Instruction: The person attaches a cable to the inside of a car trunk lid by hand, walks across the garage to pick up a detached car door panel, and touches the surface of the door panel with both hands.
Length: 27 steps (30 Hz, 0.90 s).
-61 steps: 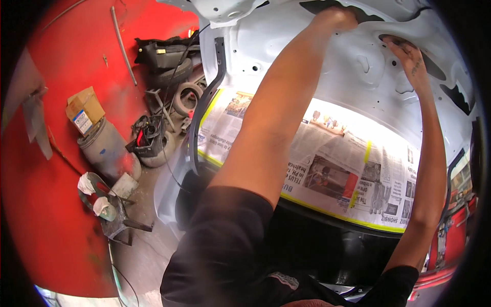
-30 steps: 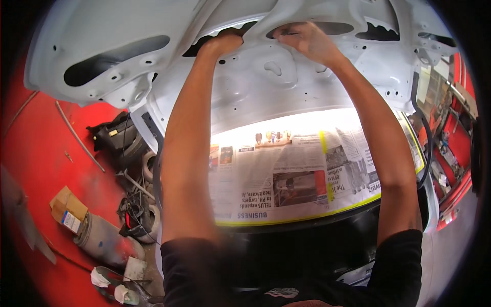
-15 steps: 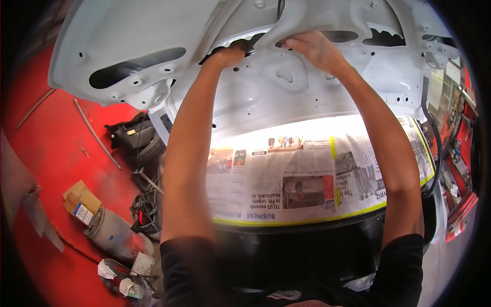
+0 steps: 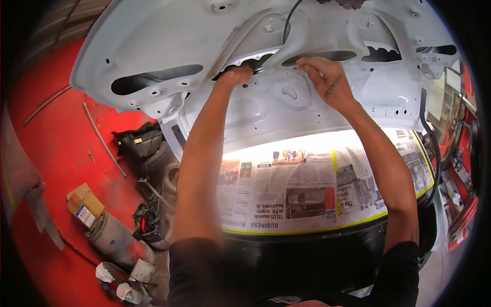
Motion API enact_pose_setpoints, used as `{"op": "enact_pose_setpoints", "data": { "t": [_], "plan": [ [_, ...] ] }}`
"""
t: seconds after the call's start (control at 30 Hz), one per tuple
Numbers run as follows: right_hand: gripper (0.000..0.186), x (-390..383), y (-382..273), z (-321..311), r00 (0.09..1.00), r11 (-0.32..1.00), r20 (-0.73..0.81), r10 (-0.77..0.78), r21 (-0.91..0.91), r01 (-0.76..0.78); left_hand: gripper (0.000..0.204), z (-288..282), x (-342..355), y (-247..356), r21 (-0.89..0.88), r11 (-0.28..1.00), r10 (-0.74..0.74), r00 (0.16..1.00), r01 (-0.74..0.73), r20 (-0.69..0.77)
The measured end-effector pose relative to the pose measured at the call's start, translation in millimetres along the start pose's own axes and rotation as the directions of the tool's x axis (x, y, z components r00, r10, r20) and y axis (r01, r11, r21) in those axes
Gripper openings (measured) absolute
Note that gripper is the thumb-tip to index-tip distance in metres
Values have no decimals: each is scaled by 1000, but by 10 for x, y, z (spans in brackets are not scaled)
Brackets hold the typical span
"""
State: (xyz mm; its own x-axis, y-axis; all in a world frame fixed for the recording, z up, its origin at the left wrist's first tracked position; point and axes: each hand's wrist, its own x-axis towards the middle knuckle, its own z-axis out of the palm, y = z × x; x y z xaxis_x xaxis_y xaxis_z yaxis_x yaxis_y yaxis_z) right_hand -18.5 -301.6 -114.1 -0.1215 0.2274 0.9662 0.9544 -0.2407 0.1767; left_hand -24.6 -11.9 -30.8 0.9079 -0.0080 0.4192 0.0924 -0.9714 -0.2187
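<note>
Above me stands the raised pale-grey trunk lid [image 4: 255, 110] of a car, its inner side facing me, with several cut-out openings. My left hand [image 4: 236, 75] reaches into a jagged dark opening [image 4: 258, 62] left of the middle; its fingers are hidden behind the metal. My right hand [image 4: 327, 77] is at the lower edge of the middle oval opening [image 4: 332, 56]. Its thumb and fingers are pinched together, and anything between them is too small to make out. A thin black cable [image 4: 287, 23] hangs down the lid between the two openings.
Newspaper [image 4: 261, 197] edged with yellow tape [image 4: 307, 233] covers the area below the lid. On the left, a red floor [image 4: 61, 143] holds a grey cylinder [image 4: 117, 238], a cardboard box [image 4: 84, 204] and black plastic parts [image 4: 140, 138]. Shelved clutter [image 4: 460, 169] lines the right.
My right hand has drawn back from the oval opening, its fingers now pinched at the lower edge. My left hand stays in its opening. The view has tilted up, showing more of the lid.
</note>
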Motion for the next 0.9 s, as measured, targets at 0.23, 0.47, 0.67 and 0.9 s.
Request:
{"op": "enact_pose_setpoints", "data": {
  "t": [0.23,0.47,0.67,0.9],
  "plan": [
    [29,424,-596,-263,975,965,-133,177,216,-146,46,54,22,-134,-81,984,-157,987,159,29],
    [39,556,-737,-127,926,821,22,377,455,-345,44,185,38,-157,-48,965,-263,950,259,-167],
    [43,668,-680,-232,938,723,192,289,599,-345,47,121,149,-211,-12,993,-117,993,117,33],
    [34,650,-672,-200,955,781,155,255,549,-297,48,79,22,-129,-207,955,-220,975,214,-10]
  ]
}}
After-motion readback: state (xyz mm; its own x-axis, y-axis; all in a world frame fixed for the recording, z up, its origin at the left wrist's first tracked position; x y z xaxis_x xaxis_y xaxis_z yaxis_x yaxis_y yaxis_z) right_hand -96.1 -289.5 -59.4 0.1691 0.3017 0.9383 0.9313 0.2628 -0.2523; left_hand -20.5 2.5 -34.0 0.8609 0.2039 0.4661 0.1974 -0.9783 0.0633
